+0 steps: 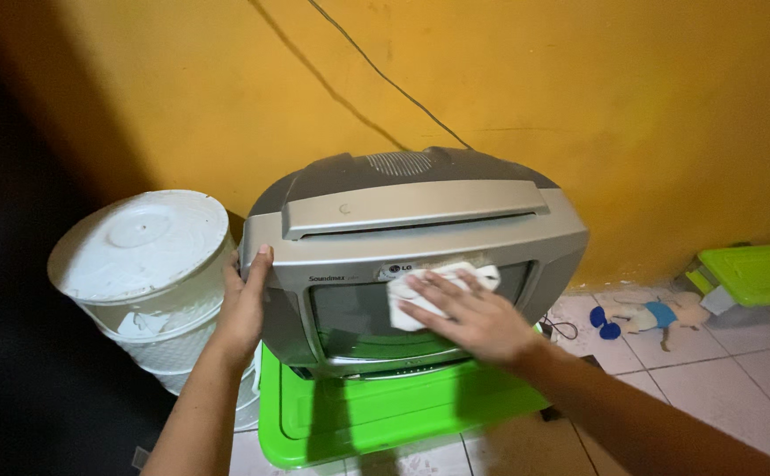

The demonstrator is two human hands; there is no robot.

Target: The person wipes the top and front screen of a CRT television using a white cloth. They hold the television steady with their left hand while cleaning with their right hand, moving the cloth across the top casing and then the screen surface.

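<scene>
A grey box television [420, 220] stands on a bright green plastic box [385, 410] against an orange wall. My left hand [244, 304] grips the set's left front edge, thumb on the front frame. My right hand [473, 313] lies flat, fingers spread, pressing a white cloth [407, 304] against the upper part of the dark screen [354, 322]. The cloth's far edge shows beyond my fingertips at the screen's top frame.
White plastic buckets [142, 251] with a lid stand stacked left of the television. A black cable [385, 75] runs down the wall to the set. On the tiled floor at right lie a small doll [645, 316] and a green lidded container [751, 273].
</scene>
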